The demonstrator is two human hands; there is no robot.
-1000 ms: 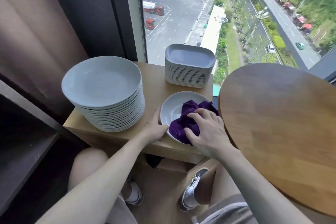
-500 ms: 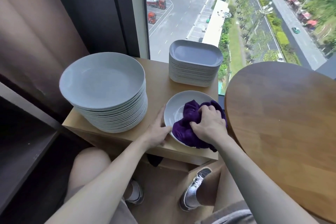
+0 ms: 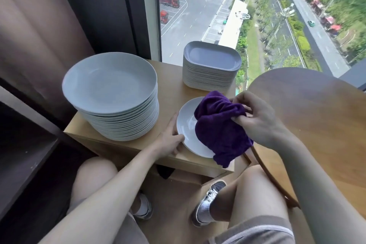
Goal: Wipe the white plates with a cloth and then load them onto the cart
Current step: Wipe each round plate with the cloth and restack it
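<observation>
Right hand (image 3: pixel 261 123) is pinching the bunched purple cloth (image 3: pixel 217 128), which is hanging just left of it over the plate (image 3: pixel 188 125). Left hand (image 3: pixel 170 140) is gripping the plate's rim at its fingertips. Likely best: spreading the cloth flat, then sweeping centre to rim.

The whole setup sits on a low light-wood stand (image 3: pixel 170 77) pushed right up against the window. Back left there's a tall stack of round plates (image 3: pixel 111 89), which hogs most of that side. The back right corner has a shorter stack of rounded-square plates (image 3: pixel 211 63), with a strip of bare wood between the two piles. In the front right corner there's one single white plate (image 3: pixel 187 125), just beside the round stack, with its near rim right at the stand's front edge. Honestly can't tell if it's lying fully flat. A round wooden table (image 3: pixel 309 121) stands just beside the stand on the right, and its top is higher.
</observation>
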